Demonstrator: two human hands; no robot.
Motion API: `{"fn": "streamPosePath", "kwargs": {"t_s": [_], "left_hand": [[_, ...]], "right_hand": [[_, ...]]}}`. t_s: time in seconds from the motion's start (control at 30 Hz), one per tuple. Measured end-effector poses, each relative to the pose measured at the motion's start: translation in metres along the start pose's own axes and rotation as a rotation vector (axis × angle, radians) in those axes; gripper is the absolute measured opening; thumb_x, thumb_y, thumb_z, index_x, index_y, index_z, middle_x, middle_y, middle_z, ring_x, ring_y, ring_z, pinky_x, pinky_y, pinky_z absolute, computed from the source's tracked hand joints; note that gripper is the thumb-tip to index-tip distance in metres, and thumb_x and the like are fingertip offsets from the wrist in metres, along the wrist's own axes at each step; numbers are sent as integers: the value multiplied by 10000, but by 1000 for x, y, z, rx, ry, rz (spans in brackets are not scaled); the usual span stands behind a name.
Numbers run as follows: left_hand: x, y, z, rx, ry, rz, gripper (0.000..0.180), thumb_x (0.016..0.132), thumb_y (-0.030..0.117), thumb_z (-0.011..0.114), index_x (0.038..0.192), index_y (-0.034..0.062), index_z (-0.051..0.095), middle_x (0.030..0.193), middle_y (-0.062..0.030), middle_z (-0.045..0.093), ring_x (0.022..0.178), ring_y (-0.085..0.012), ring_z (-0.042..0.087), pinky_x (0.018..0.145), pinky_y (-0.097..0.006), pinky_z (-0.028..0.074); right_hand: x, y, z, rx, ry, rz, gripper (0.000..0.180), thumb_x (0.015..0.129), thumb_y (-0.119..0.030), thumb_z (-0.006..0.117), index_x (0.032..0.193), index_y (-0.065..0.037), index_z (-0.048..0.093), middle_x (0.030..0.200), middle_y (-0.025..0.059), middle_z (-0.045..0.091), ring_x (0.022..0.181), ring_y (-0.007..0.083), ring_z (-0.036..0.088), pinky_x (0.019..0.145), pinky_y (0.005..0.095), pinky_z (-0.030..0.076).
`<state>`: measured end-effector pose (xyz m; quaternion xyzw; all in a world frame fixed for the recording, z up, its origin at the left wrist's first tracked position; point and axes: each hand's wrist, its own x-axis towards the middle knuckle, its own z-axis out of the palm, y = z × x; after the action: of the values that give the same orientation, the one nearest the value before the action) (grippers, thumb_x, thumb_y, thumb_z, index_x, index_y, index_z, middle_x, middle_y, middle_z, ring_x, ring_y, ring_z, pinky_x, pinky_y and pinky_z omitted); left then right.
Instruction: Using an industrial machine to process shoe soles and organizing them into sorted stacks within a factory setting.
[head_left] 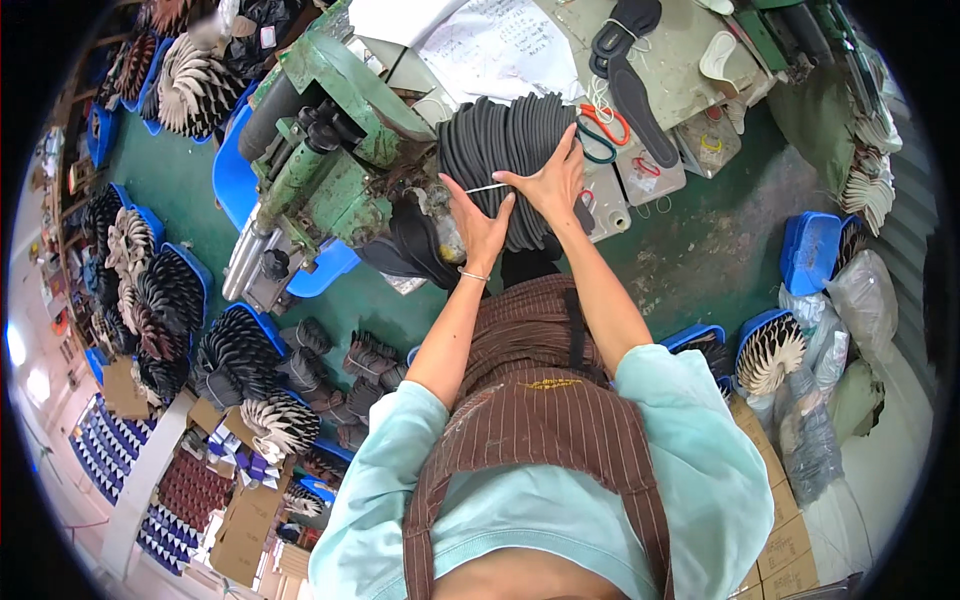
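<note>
A thick bundle of dark grey, strip-like layered pieces (505, 130) rests at the table edge in front of me. White string (487, 187) runs taut across the bundle between my hands. My left hand (482, 228) is at the bundle's near left side, its thumb raised and the string at its fingers. My right hand (555, 185) lies against the right side, its thumb on the string and its forefinger stretched up along the layers. The other fingers of both hands are partly hidden. Just right of the bundle lie orange-handled scissors (608, 122) and teal-handled scissors (598, 150).
A worn green machine (335, 165) stands close on the left, with dark shoe insoles (412, 235) beside it. Handwritten paper (510, 55) and a tied dark insole (640, 105) lie on the table. Blue bins (812, 250) of layered pieces stand on the floor around me.
</note>
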<state>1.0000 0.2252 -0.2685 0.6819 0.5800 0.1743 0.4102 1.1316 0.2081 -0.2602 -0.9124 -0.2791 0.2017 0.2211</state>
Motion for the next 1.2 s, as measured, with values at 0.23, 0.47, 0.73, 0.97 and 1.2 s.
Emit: {"fn": "streamPosePath", "kwargs": {"t_s": [0.23,0.47,0.73,0.97,1.2], "left_hand": [[-2,0,-4,-69,-56,-27,978,824,243,643,1433,38,-94,1390,-319,233,1275,-444,263,1058,-439,214],[6,-4,3,-80,90,-73,992,785,186,651,1434,39,-85,1428,-277,209,1303,-409,253,1055,-466,235],[-5,26,-10,160,-50,-149,1101,650,151,716,1449,90,-39,1221,-233,423,1101,-411,429,902,-498,369],[13,52,-6,413,-111,28,1043,650,182,740,1465,217,90,1121,-135,452,1014,-332,455,833,-491,379],[5,56,-10,490,-187,173,1035,645,208,764,1455,310,127,1085,-119,463,973,-328,471,755,-476,431]], "right_hand": [[-7,0,1,112,116,0,1239,521,-382,818,1424,-13,54,1331,311,273,1215,428,331,997,480,297],[2,-22,18,-74,137,153,1236,502,-404,797,1424,-18,70,1249,324,327,1123,451,368,974,493,281],[41,-59,-43,501,568,-18,1126,599,-248,806,1402,71,83,1379,290,269,1269,372,311,1059,426,240],[92,-27,-82,572,764,-173,1155,590,-280,849,1391,75,96,1372,263,291,1244,352,348,1080,407,225],[123,-2,-108,673,889,90,1143,575,-301,843,1364,105,123,1331,266,324,1193,356,388,1034,404,307]]}}
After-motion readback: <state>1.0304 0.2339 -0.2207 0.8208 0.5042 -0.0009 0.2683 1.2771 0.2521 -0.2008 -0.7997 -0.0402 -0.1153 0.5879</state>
